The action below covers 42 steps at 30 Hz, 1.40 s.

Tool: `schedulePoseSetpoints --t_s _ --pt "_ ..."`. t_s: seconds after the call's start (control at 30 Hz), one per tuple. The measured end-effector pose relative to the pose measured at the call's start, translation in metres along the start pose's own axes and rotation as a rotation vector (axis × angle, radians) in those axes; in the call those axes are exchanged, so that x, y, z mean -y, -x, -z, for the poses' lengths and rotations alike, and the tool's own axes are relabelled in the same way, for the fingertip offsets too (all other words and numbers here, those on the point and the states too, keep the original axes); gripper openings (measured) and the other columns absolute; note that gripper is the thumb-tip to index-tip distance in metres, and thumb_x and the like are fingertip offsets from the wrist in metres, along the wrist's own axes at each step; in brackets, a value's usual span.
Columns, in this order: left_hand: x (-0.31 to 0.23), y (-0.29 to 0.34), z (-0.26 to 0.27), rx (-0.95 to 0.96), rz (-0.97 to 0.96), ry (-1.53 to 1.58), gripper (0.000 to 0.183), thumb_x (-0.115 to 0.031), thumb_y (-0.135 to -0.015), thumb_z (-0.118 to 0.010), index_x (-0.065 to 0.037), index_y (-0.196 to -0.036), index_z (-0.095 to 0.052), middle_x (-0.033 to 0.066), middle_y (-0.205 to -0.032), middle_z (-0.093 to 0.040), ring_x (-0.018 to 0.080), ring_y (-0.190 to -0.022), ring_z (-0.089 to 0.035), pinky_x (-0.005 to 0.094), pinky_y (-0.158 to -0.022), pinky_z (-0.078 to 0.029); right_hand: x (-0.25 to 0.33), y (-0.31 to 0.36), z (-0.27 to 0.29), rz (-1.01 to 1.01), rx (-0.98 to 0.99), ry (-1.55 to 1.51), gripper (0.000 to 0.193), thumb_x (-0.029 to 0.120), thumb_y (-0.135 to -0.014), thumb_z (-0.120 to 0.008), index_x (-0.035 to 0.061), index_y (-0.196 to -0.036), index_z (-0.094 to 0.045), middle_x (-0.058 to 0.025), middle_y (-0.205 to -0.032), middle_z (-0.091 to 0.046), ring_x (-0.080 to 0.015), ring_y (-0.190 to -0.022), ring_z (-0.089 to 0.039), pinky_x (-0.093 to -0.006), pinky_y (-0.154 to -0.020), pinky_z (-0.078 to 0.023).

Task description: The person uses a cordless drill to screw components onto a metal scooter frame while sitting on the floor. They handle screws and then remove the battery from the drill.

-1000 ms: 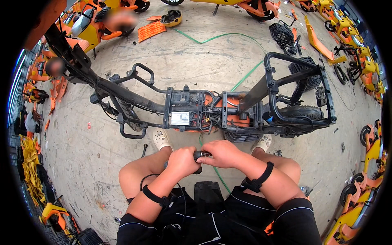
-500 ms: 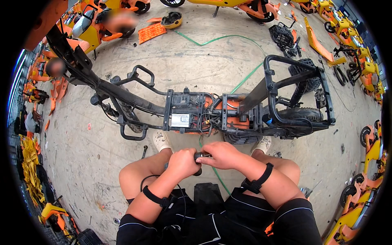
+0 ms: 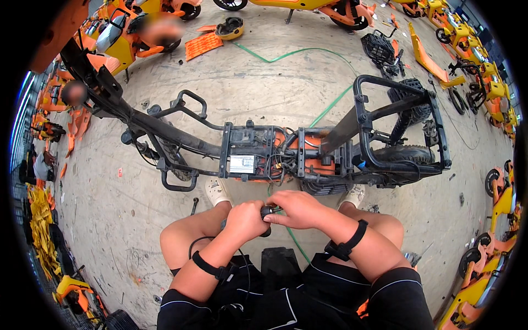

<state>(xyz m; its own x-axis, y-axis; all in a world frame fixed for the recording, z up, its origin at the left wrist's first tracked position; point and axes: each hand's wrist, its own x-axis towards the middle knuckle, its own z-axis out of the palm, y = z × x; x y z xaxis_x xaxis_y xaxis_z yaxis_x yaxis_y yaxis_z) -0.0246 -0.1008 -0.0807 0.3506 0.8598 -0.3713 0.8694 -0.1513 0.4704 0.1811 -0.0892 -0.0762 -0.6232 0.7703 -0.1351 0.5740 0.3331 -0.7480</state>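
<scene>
My left hand is wrapped round a dark hand tool with a round black nose, which resembles a power driver; most of its body is hidden behind the hand. Fingers and thumb of my right hand close at the nose, on a thin metal bit that shows only in part. Both hands are held between my knees, in front of a stripped electric scooter frame. Wires, a labelled silver box and orange panels lie exposed in the middle of that frame. Neither hand touches it.
A green strap runs under the frame and between my feet. A small dark tool lies by my left shoe. Beyond are an orange panel, a yellow helmet and a black basket. Yellow-orange scooters stand all round.
Almost nothing differs; my view has shifted very slightly. Both hands keep their hold at the tool's nose.
</scene>
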Motion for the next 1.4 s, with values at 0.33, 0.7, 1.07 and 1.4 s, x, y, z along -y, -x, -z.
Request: schedulePoseSetpoints --t_s 0.33,0.7,1.07,1.4 --pt "0.002 -0.002 -0.002 -0.02 -0.034 -0.014 0.028 -0.028 -0.076 -0.075 -0.003 -0.089 -0.071 0.0232 -0.086 -0.072 0.0428 -0.084 -0.07 0.0511 -0.076 -0.057 -0.001 -0.004 -0.001 -0.015 0.054 0.08 0.048 0.052 -0.094 -0.064 0.0052 -0.102 -0.068 -0.0175 -0.096 -0.071 -0.0395 -0.096 -0.068 -0.0502 -0.083 -0.054" --pt "0.004 -0.001 -0.003 -0.018 -0.042 -0.013 0.027 -0.027 -0.075 -0.074 -0.003 -0.089 -0.071 0.0223 -0.087 -0.072 0.0422 -0.084 -0.07 0.0509 -0.076 -0.057 0.001 -0.003 -0.002 0.003 0.043 0.076 0.046 0.05 -0.094 -0.065 0.0048 -0.101 -0.068 -0.0155 -0.096 -0.071 -0.0385 -0.097 -0.068 -0.0497 -0.083 -0.054" --pt "0.003 0.0 -0.004 0.026 -0.017 0.012 0.033 -0.027 -0.072 -0.08 -0.01 -0.1 -0.076 0.0192 -0.093 -0.074 0.0404 -0.089 -0.071 0.049 -0.079 -0.057 -0.005 -0.001 -0.007 0.117 -0.017 0.018 0.041 0.033 -0.086 -0.079 0.0073 -0.114 -0.064 -0.0123 -0.108 -0.068 -0.0359 -0.107 -0.064 -0.0466 -0.088 -0.052" --pt "0.0 0.0 -0.002 0.017 -0.014 -0.027 0.03 -0.027 -0.074 -0.077 -0.004 -0.092 -0.073 0.0226 -0.087 -0.073 0.0419 -0.084 -0.071 0.0513 -0.077 -0.057 0.001 -0.003 -0.001 -0.185 0.177 0.048 0.052 0.052 -0.092 -0.07 0.005 -0.113 -0.064 -0.015 -0.105 -0.069 -0.0375 -0.1 -0.066 -0.0481 -0.082 -0.053"
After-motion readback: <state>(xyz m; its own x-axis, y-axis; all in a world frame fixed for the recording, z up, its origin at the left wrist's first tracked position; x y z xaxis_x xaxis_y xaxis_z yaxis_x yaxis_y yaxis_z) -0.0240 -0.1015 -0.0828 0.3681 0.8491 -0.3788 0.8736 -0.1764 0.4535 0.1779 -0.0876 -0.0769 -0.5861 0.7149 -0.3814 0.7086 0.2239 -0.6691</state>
